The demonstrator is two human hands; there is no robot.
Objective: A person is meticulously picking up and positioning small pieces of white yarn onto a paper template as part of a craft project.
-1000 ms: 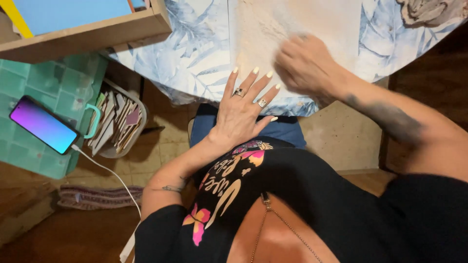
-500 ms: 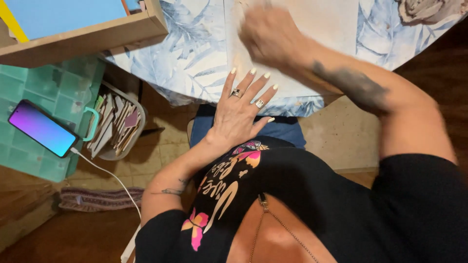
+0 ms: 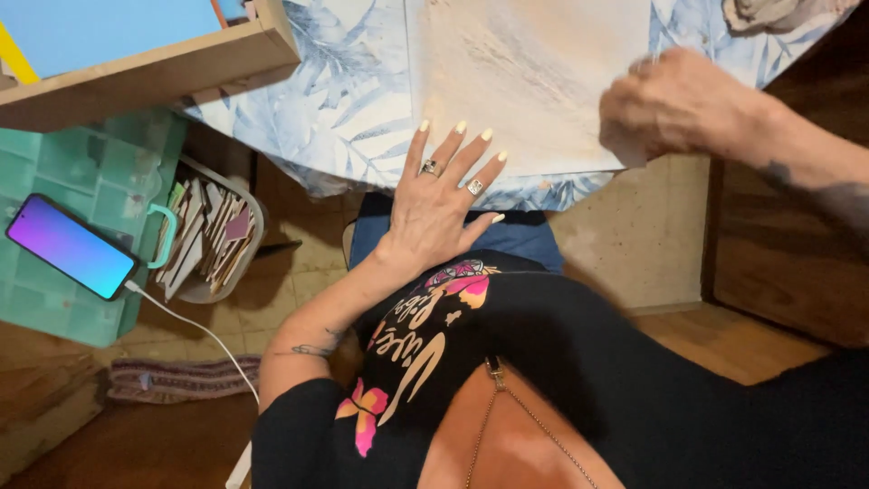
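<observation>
**Head view: two hands on a pale board at the table edge**

Head camera looks down on the board (image 3: 529, 77), a pale, sandy-looking sheet lying on the leaf-print tablecloth (image 3: 339, 100). Left hand (image 3: 441, 204) lies flat and open at the board's near edge, fingers spread, rings on two of them, fingertips touching it. Right hand (image 3: 679, 104) is curled into a loose fist at the board's right corner, pressing there; whether it grips anything, I cannot tell. The hands sit well apart. Left of the board, a wooden tray (image 3: 145, 63) rests on the table; lower left, a phone (image 3: 71, 246) on a green box (image 3: 72, 163), beside a basket of wooden pieces (image 3: 213, 240).
</observation>
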